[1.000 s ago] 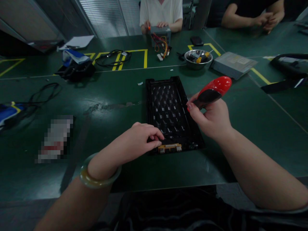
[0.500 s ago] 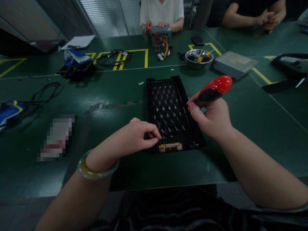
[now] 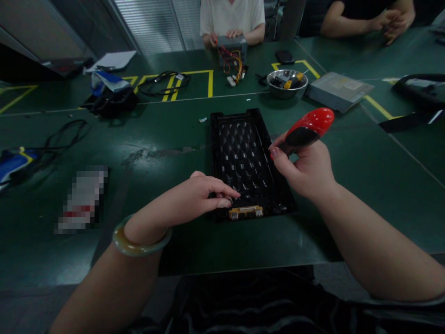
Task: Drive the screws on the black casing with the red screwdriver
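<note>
A black plastic case [image 3: 241,155] with rows of small raised shapes lies open on the green table in front of me. At its near end sits a small yellow-edged circuit board [image 3: 246,212] with metal sockets. My left hand [image 3: 205,195] is over the case's near left corner, index finger stretched out above the board and thumb apart from it. Whether a fingertip touches the case cannot be made out. A screwdriver with a red and black handle [image 3: 309,127] is gripped in my right hand [image 3: 306,167] at the case's right edge; its shaft is mostly hidden.
A metal bowl of tools [image 3: 287,88] and a flat metal drive [image 3: 339,92] stand beyond the case. Across the table, a person's hands rest on a grey box with coloured wires [image 3: 232,51]. Black cables [image 3: 163,83] lie left, nearer a blurred-out flat object [image 3: 83,199].
My left index finger has straightened away from the thumb and reaches further over the case. My right hand with the screwdriver has barely moved.
</note>
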A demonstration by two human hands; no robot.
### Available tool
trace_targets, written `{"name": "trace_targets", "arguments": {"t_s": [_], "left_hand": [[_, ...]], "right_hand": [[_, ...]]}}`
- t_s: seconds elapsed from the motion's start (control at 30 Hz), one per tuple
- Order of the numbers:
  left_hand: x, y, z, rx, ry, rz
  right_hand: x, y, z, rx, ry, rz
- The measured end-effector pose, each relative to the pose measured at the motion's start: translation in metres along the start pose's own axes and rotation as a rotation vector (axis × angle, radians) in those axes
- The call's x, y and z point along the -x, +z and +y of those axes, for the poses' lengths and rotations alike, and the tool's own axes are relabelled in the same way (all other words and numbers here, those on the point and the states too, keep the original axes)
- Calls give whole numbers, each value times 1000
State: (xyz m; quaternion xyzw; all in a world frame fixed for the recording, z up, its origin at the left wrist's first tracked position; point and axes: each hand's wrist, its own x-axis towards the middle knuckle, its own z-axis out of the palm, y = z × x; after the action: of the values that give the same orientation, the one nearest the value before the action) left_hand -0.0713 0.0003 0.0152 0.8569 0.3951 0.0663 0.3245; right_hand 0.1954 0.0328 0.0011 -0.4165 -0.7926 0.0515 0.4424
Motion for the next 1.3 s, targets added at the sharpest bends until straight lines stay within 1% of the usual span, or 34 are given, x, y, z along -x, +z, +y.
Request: {"name": "trace_targets", "arguments": {"t_s": [0.1,0.23,0.37,0.47,0.57,0.73,0.87,1.1,1.23,1.3], "left_hand": [[1,2,2,-43,10,6],[1,5,6,-69,0,62],[-2,6,4,-45,-43,119],[-2,6,1,-48,-51,127],[-2,5,0,-51,-29,133],[-1,3,2,1,54,173],[-1,2,3,41,80,162],[-2,-1,2,106,65,150],[-3,-1,-1,75,38,141],[-4,0,-4,42,19,163]], "right_hand": [[0,0,-1,4,-7,-1],[-1,-1,-2,-1,-6,-6],[-1,-1,-2,6,2,-17],[-1,-2,-3,11,7,-22],[-1,-2,-3,14,15,-26],[0,-1,-3,15,25,-27],[0,-1,-2,1,14,-10],[0,-1,-2,-14,-12,5],[1,0,0,-25,-3,2],[3,1,0,-36,6,12]]}}
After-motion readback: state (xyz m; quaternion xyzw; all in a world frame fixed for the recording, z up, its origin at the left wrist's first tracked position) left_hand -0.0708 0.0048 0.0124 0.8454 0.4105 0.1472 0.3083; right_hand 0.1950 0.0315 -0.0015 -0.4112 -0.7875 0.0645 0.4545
